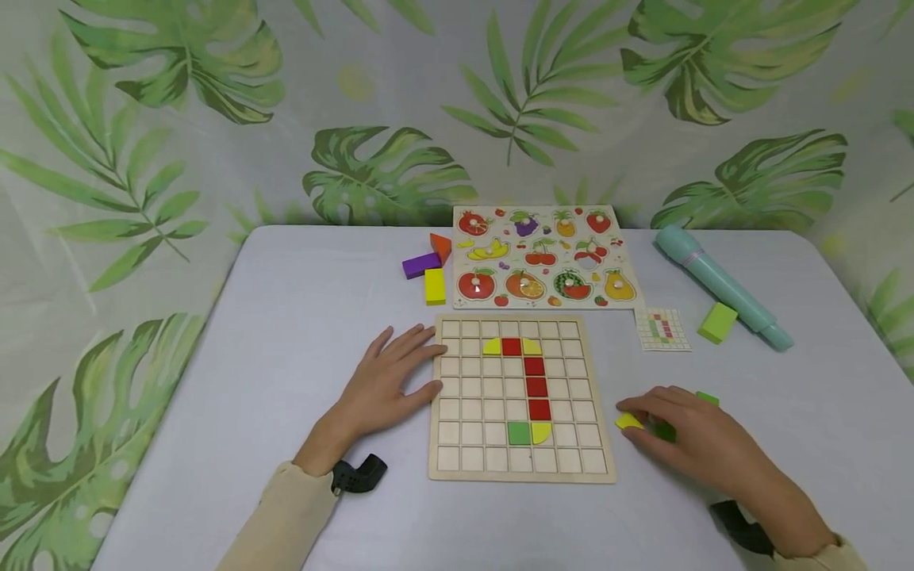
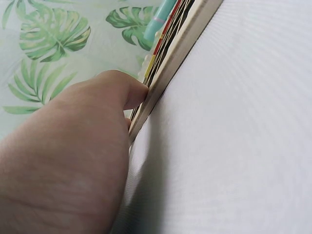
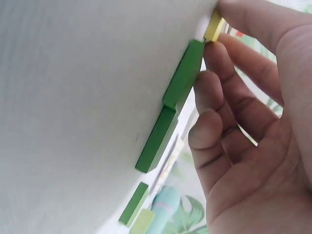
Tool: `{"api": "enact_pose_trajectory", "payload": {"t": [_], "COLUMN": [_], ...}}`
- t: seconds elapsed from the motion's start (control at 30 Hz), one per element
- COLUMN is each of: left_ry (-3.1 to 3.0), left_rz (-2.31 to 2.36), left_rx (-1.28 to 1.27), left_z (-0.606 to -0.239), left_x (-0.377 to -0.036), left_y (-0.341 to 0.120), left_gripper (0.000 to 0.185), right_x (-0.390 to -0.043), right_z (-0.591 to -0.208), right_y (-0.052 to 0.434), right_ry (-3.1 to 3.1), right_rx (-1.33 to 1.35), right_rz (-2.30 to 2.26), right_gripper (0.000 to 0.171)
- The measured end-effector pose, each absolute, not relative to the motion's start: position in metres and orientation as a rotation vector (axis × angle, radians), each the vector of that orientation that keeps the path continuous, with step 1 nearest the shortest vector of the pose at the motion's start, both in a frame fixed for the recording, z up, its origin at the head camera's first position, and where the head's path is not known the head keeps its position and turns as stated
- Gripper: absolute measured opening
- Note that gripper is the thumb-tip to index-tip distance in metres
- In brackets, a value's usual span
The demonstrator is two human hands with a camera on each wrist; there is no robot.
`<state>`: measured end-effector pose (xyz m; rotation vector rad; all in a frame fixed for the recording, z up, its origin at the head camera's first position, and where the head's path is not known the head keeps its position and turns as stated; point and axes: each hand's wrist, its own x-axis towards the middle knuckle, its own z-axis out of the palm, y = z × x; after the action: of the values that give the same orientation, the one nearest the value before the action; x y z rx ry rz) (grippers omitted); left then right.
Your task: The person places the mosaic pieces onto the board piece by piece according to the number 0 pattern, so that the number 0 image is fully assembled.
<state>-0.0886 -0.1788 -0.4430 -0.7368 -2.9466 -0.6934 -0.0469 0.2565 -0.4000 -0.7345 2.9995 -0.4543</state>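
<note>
A square wooden grid board lies on the table with red, yellow and green pieces set in some of its cells. My left hand rests at its left side, fingertips and thumb touching the edge; in the left wrist view the thumb meets the board's rim. To the right of the board, my right hand pinches a small yellow block between thumb and fingers, low over the table. Beside its curled fingers in the right wrist view are green blocks, partly hidden by the hand in the head view.
Behind the board lies a fruit knob puzzle. Left of it are purple, orange and yellow blocks. At the right are a small pattern card, a light green block and a teal tube-shaped object.
</note>
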Motion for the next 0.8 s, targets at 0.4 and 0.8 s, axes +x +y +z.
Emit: {"api": "enact_pose_trajectory", "payload": {"t": [0.4, 0.8], "left_ry": [-2.948, -2.949], "left_rz": [-0.690, -0.688], "left_rx": [-0.734, -0.729], "left_z": [-0.4415, -0.4431], "left_x": [-0.0887, -0.0889], "left_y": [-0.1775, -0.1783], "left_gripper": [0.053, 0.052], "right_x": [-0.0481, -0.0501], "right_z": [-0.3995, -0.3970], "right_y": [0.2623, 0.2592], "right_ry": [2.980, 2.958], "right_rx": [-0.916, -0.869], "right_rz": [-0.470, -0.447], "right_gripper": [0.043, 0.040]}}
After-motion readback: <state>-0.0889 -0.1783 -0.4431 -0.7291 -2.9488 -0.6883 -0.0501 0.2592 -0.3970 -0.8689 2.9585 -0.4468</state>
